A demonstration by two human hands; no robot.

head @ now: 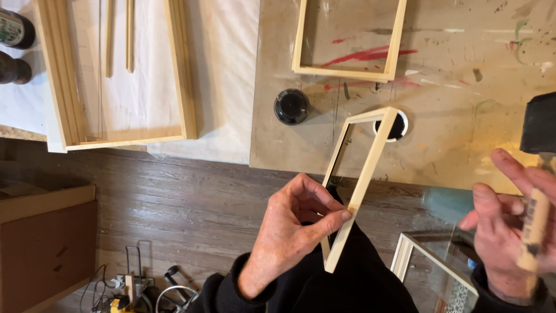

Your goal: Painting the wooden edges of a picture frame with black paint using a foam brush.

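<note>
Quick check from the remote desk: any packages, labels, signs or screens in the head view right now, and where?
Labelled bottle: top left corner on the white sheet, dark body, pale label with green print, partly cut off.
Cardboard box: on the floor at lower left, brown, plain flaps, no label visible.
No signs or screens in view.
The left hand holds a pale wooden frame, which carries no label.

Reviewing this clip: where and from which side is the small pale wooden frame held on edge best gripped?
On its near long rail, from the left, pinched thumb against fingers as the left hand does: the wooden frame stands tilted on edge, that thin rail bare.
</note>
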